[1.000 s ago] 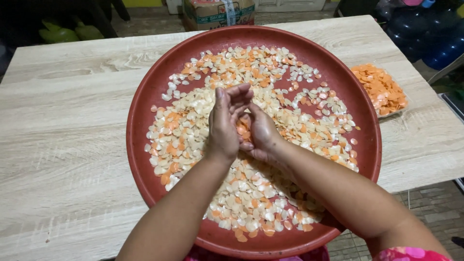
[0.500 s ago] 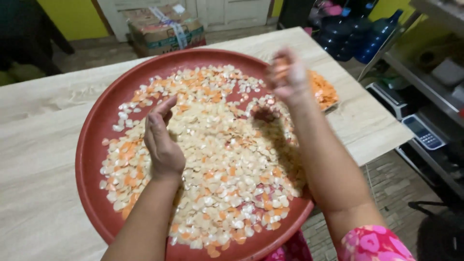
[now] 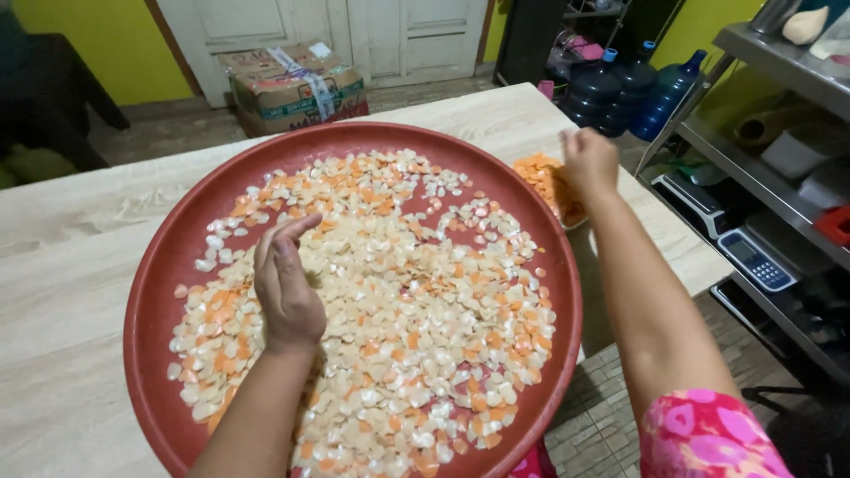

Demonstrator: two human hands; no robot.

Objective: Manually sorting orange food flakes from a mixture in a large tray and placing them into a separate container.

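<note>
Nearest the camera, a pink patterned sleeve (image 3: 708, 438) is seen at the lower right, and both bare forearms are stretched forward from the bottom edge. A large round red tray (image 3: 168, 265) is set on the pale wood-grain counter (image 3: 62, 265), and most of its floor is covered by a loose layer of small white and orange chips (image 3: 398, 319). The left hand (image 3: 285, 283) is held over the left middle of the tray, just above or lightly on the chips. Its fingers (image 3: 288, 235) are kept together and slightly curled, the thumb is set a little apart, and nothing is seen clamped in them.

Farther out, the right hand (image 3: 589, 159) is reached past the tray's right rim and held above a separate heap of orange chips (image 3: 549, 181), which lies on the counter just beside the tray. This hand is blurred; its fingers appear bunched together, but whether anything is pinched between them cannot be told.

Beyond the counter's far edge, a taped cardboard box (image 3: 297, 84) is placed on the floor before a white door (image 3: 390, 35) and a yellow wall. At the far right, dark blue water jugs (image 3: 633, 93) are stood on the floor beside a metal shelf rack (image 3: 779, 80), on whose lower shelf a calculator (image 3: 755, 259) is laid.
</note>
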